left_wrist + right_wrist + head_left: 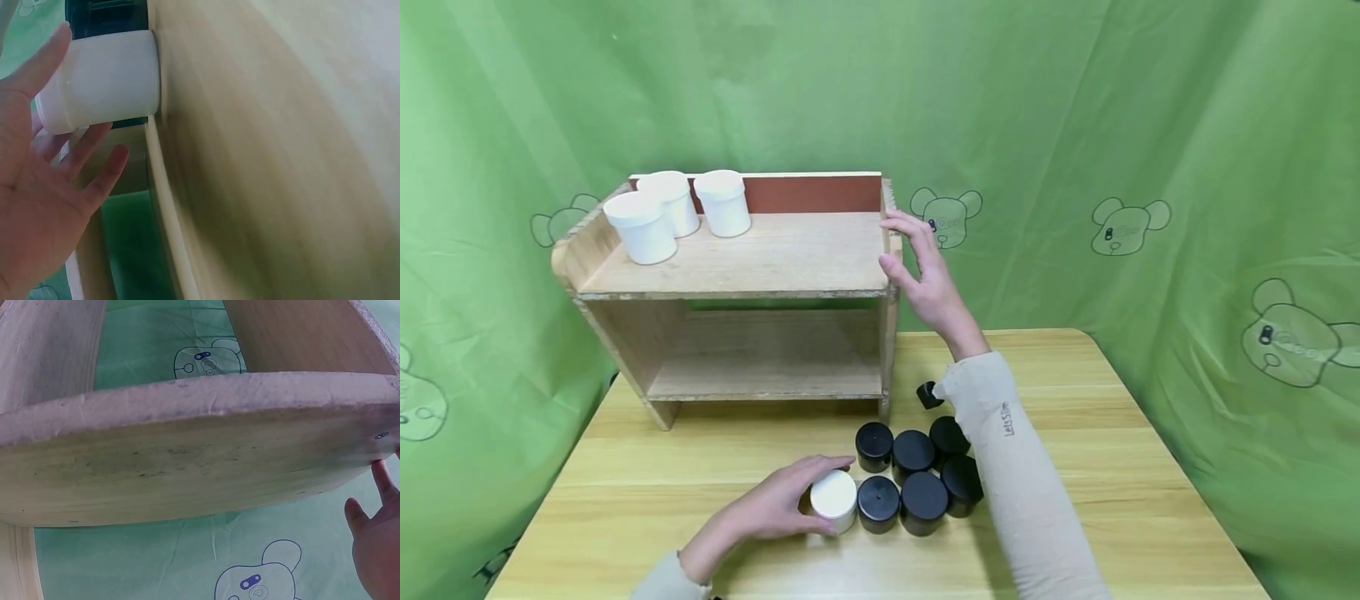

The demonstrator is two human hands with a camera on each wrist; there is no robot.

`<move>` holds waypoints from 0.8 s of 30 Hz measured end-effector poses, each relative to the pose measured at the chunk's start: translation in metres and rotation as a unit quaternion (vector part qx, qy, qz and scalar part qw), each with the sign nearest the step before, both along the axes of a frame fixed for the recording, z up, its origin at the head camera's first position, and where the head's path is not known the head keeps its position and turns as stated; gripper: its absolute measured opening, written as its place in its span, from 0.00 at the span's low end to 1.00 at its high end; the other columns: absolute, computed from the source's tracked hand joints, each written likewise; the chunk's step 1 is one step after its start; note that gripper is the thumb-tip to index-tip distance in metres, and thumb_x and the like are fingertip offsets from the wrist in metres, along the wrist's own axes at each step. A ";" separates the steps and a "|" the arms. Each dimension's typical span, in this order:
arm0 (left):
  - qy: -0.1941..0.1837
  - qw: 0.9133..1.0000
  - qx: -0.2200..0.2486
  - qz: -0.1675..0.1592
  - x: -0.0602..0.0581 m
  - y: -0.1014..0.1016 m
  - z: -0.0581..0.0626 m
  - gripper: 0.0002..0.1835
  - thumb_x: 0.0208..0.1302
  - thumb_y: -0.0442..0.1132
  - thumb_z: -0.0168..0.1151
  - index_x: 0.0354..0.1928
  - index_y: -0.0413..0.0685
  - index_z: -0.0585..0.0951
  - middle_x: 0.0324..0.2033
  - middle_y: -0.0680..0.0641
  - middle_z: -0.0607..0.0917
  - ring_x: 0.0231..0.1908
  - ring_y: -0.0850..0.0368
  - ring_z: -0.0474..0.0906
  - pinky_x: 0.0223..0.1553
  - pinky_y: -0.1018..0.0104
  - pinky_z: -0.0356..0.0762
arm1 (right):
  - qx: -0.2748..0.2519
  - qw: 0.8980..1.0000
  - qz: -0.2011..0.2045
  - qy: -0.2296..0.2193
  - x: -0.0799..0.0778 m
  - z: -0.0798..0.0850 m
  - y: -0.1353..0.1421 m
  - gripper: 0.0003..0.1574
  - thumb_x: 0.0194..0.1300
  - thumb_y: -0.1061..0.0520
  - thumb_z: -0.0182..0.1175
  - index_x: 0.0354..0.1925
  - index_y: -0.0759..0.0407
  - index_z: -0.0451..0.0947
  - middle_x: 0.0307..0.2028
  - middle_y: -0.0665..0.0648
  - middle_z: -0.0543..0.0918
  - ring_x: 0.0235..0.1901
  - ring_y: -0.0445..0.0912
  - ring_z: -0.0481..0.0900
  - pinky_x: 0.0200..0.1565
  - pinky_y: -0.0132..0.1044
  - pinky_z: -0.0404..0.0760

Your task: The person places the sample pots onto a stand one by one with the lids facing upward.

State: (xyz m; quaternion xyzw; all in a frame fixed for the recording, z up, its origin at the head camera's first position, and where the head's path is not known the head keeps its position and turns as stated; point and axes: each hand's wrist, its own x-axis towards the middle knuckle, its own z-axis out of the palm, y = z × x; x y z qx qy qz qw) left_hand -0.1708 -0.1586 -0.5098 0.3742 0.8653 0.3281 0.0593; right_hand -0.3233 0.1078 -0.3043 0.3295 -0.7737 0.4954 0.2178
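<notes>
My left hand [778, 502] is at a white lidded jar [834, 497] standing on the table, thumb on the near side and fingers around the far side. In the left wrist view the jar [115, 78] sits between the thumb and the fingers of that hand [40, 200]. Farther back, my right hand [931, 279] rests its fingertips at the top of the right side panel of a small wooden shelf [889, 350], thumb spread apart. The right wrist view has the side panel [187, 465] large, with the hand [381, 544] at its right end.
Several black lidded jars [923, 498] stand bunched to the right of the white jar. Three white jars [724, 204] stand at the left of the upper shelf board [790, 250]. A small black object [929, 395] lies by the right sleeve. Green cloth [1000, 100] hangs behind.
</notes>
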 end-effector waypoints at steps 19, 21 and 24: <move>-0.021 1.000 -0.008 -0.010 -0.003 0.001 -0.008 0.44 0.59 0.57 0.74 0.76 0.60 0.68 0.64 0.55 0.79 0.63 0.57 0.77 0.67 0.51 0.76 | -0.002 1.000 0.003 -0.004 -0.002 0.000 0.000 0.35 0.73 0.43 0.54 0.72 0.52 0.66 0.78 0.48 0.60 0.79 0.45 0.53 0.77 0.67 0.51; -0.020 1.000 -0.010 -0.010 -0.003 0.001 -0.009 0.44 0.59 0.57 0.74 0.76 0.60 0.67 0.64 0.55 0.79 0.63 0.57 0.77 0.67 0.51 0.76 | -0.003 1.000 0.002 -0.005 -0.001 0.000 0.000 0.34 0.73 0.44 0.54 0.72 0.52 0.66 0.78 0.48 0.59 0.79 0.45 0.53 0.76 0.67 0.51; -0.018 1.000 -0.012 -0.010 -0.003 0.000 -0.010 0.44 0.59 0.57 0.74 0.76 0.60 0.67 0.64 0.55 0.79 0.63 0.58 0.76 0.67 0.52 0.76 | -0.003 1.000 0.001 -0.008 -0.001 0.000 0.000 0.33 0.73 0.44 0.54 0.72 0.50 0.66 0.78 0.47 0.59 0.79 0.45 0.53 0.76 0.67 0.51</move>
